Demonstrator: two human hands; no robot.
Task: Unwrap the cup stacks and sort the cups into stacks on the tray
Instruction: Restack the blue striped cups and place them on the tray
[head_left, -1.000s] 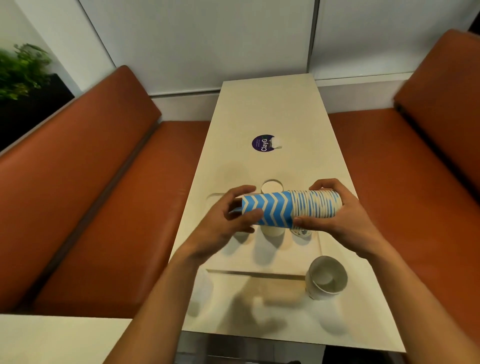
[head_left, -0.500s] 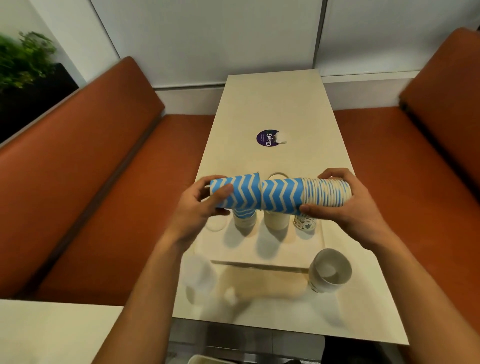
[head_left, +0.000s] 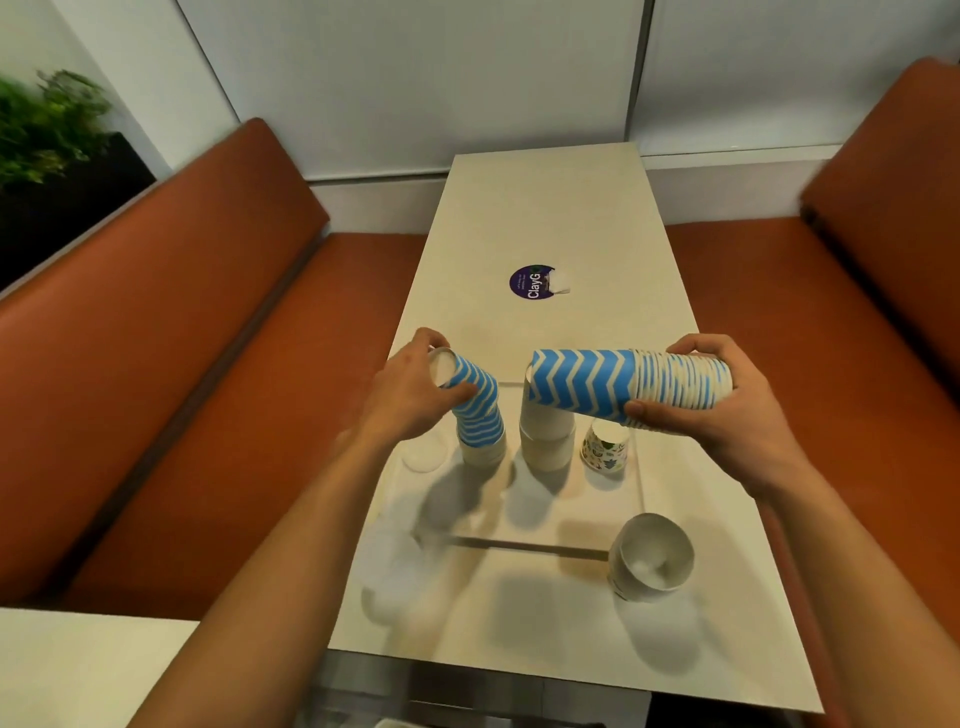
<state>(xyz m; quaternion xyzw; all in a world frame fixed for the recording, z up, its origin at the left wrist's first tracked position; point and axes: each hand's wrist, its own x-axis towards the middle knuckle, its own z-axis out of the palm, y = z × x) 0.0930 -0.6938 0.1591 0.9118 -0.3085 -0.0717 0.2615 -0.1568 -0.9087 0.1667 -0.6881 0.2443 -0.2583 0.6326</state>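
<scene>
My right hand (head_left: 727, 410) grips a horizontal stack of blue-and-white zigzag cups (head_left: 613, 384) above the tray (head_left: 545, 519). My left hand (head_left: 410, 389) holds one separated zigzag cup (head_left: 470, 387), tilted, its mouth down over a short blue zigzag stack (head_left: 480, 436) on the tray. A stack of plain white cups (head_left: 545, 441) stands beside it, partly hidden by the held stack. A cup with a leaf print (head_left: 605, 447) stands upside down to the right.
A white cup stack (head_left: 652, 558) lies near the tray's front right corner, mouth toward me. Clear plastic cups (head_left: 387, 577) sit at the table's left front. A purple sticker (head_left: 532, 281) marks the table's middle. Orange benches flank both sides.
My left hand pulled one zigzag cup off the held stack, moved it left and down, and tipped it onto the short blue stack. The right hand stayed nearly still.
</scene>
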